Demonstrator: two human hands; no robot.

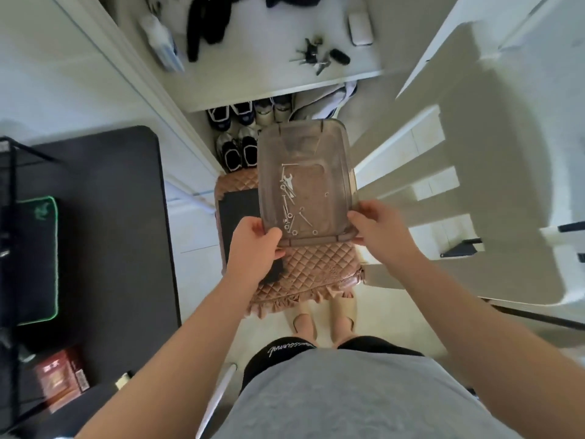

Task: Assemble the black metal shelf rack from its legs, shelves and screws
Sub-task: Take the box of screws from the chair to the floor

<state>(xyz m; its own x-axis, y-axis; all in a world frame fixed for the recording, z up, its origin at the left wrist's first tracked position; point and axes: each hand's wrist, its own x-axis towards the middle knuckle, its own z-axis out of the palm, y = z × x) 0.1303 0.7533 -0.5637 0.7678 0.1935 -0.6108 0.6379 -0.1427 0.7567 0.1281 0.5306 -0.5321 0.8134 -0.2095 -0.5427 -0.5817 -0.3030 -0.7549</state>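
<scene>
At frame centre, the left hand (254, 245) and right hand (378, 228) each gripped a near corner of the translucent tray (304, 144). The screws (305, 218) and a small wrench (286, 179) lay loose inside, between and just above both hands.

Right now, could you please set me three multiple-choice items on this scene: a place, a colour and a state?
1. Where do the screws lie? A in the tray B on the white shelf C on the floor
2. What colour is the quilted cushion? A green B pinkish brown C blue
3. How is the tray held? A by both hands B by one hand C not held
Answers: 1 A, they lie loose inside it; 2 B, its top shows so; 3 A, left hand and right hand grip its near edge.
</scene>
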